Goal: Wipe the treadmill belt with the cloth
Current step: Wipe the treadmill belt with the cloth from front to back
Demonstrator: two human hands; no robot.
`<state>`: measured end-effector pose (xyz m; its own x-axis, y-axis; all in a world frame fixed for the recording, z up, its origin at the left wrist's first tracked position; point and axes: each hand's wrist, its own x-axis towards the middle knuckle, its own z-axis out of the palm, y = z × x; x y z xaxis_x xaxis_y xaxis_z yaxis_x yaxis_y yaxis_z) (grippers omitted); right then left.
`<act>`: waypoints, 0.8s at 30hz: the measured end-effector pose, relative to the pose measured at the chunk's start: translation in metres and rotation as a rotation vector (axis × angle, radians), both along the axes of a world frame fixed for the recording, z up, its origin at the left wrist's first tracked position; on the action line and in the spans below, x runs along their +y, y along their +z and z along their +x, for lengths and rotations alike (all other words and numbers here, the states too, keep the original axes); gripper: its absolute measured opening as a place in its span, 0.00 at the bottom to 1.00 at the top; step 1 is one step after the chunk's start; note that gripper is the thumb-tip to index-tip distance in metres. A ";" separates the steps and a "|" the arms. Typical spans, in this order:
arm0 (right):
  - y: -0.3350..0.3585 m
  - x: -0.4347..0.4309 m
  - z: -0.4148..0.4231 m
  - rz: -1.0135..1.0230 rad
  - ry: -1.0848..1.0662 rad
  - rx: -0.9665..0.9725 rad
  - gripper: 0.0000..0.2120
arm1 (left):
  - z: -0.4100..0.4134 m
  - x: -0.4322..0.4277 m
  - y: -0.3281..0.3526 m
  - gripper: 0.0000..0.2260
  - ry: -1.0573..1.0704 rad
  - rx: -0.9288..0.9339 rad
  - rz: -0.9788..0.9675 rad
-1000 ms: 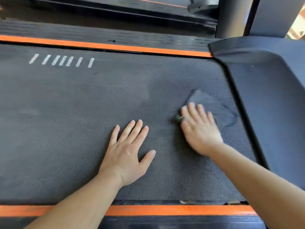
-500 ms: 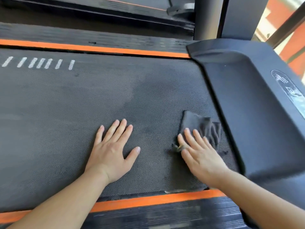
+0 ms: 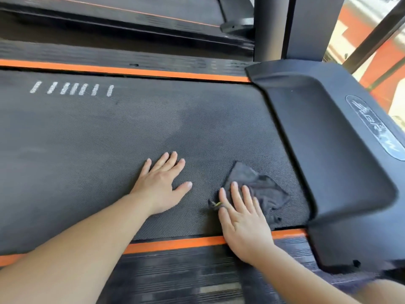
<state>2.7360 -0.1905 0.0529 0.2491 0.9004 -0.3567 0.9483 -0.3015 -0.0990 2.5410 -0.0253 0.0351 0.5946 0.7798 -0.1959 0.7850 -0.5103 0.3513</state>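
The right grip [image 3: 243, 218] is pressed flat, uncurled, on the cloth [image 3: 266, 190]; the left grip [image 3: 162, 185], just beside it, is spread flat on the treadmill belt [image 3: 109, 139].

Belt [image 3: 109, 150]: spans the middle, left to right.
Rails: far rail [image 3: 109, 55] along its far edge, near rail [image 3: 175, 270] along its near edge.
Cover [image 3: 328, 161]: across the belt's right end.
Marks [image 3: 73, 88]: on the belt, far left.
Left hand [image 3: 162, 185]: flat on the belt, centre.
Right hand [image 3: 243, 218]: just to its right, fingers on the cloth [image 3: 265, 189], which lies on the belt beside the cover.
Post [image 3: 270, 25]: behind the cover.
Second treadmill [image 3: 131, 16]: beyond the far rail.
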 end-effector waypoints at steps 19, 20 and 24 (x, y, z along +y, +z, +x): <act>-0.010 0.058 -0.003 0.051 0.567 0.018 0.32 | -0.086 -0.013 -0.024 0.36 0.207 0.045 0.216; -0.011 0.069 0.017 0.062 0.512 -0.039 0.35 | -0.086 -0.012 -0.024 0.36 0.201 0.054 0.207; -0.011 0.118 0.042 -0.011 -0.123 -0.088 0.32 | -0.087 -0.012 -0.025 0.36 0.207 0.047 0.222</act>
